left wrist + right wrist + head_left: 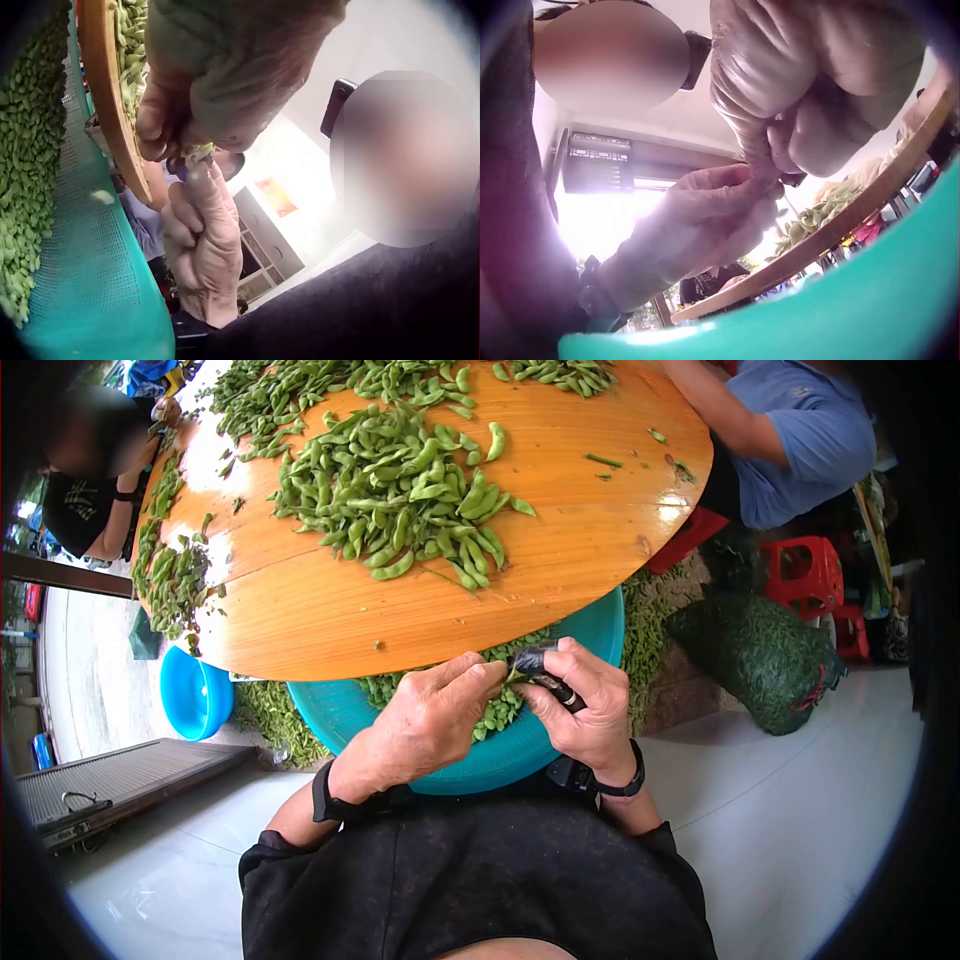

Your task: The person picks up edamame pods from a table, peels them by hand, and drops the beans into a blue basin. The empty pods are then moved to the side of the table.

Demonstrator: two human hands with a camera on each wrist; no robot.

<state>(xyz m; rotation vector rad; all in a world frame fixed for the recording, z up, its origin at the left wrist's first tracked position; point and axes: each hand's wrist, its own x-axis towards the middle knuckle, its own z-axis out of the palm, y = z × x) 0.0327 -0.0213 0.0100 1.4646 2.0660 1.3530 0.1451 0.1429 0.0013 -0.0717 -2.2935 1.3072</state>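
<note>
Both hands (505, 705) pinching a pod (196, 154), perhaps scissors (545, 672), over teal basket (600, 635)

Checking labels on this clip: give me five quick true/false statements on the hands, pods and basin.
1. Both hands meet over the teal basin. True.
2. The right hand holds a dark tool. True.
3. The left hand rests flat on the table. False: it pinches a pod at the tool.
4. The pod pile sits on the floor. False: it lies on the table.
5. The basin holds red fruit. False: it holds green pieces.
</note>
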